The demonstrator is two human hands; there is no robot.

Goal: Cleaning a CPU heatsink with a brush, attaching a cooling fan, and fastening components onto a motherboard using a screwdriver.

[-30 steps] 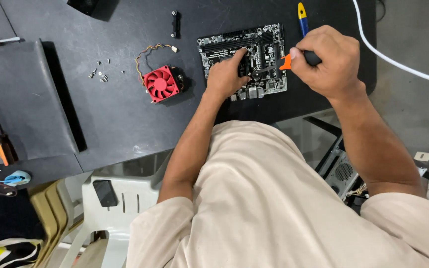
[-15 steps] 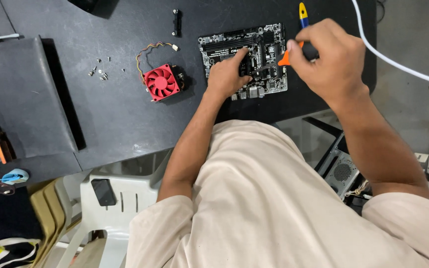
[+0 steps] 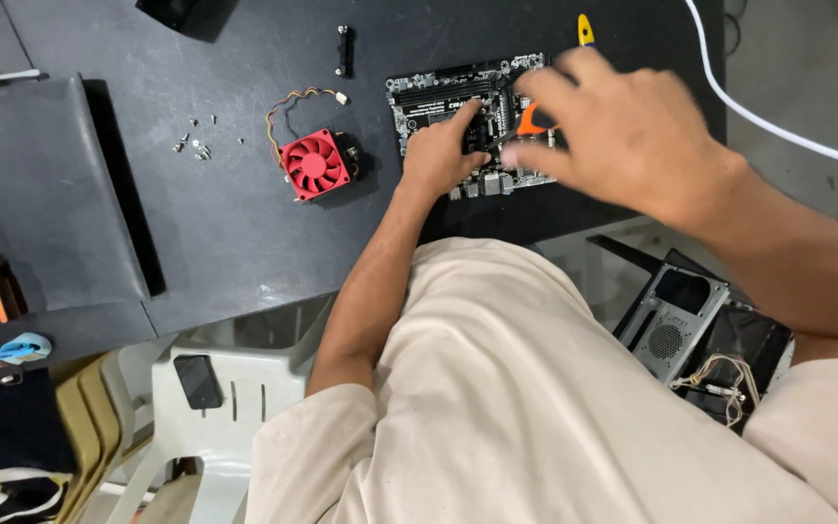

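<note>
A dark motherboard (image 3: 438, 97) lies flat on the black table (image 3: 244, 213). My left hand (image 3: 443, 150) rests on the board's near edge, fingers pressed on its middle. My right hand (image 3: 623, 131) hovers over the board's right part, closed around a small orange-handled screwdriver (image 3: 528, 121) whose tip points toward my left fingers. The right side of the board is hidden under that hand.
A red cooler fan (image 3: 314, 165) with a coloured wire sits left of the board. Loose screws (image 3: 196, 146) lie further left. A dark metal panel (image 3: 41, 194), a yellow tool (image 3: 585, 29), a white cable (image 3: 778, 126), a white chair with a phone (image 3: 196, 380) and a computer case (image 3: 676, 320) surround me.
My right hand has moved left and nearer over the board with the screwdriver. My left hand has stayed on the board.
</note>
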